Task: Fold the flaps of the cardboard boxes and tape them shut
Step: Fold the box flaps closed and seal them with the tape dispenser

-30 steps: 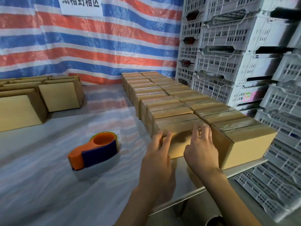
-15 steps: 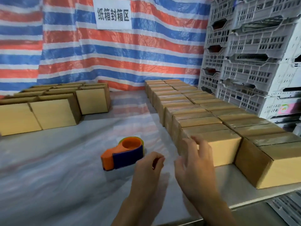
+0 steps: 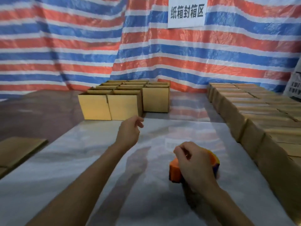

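Observation:
A group of open-topped cardboard boxes (image 3: 110,108) stands at the back middle of the table. My left hand (image 3: 128,132) reaches out just short of the nearest of them, fingers loosely curled around nothing. The orange and blue tape dispenser (image 3: 175,174) lies on the table at the lower middle. My right hand (image 3: 193,165) is curled over it and hides most of it; whether it grips the dispenser does not show. Two rows of closed, taped boxes (image 3: 260,121) run along the right side.
A flat piece of cardboard (image 3: 19,149) lies at the left edge. The table (image 3: 97,168) is covered in shiny plastic sheet. A striped tarp with a white sign (image 3: 187,13) hangs behind, and a white crate (image 3: 296,85) shows at far right.
My view has swung left from the taped rows to the open boxes. My left hand has stretched forward towards them, and my right hand has moved over the tape dispenser.

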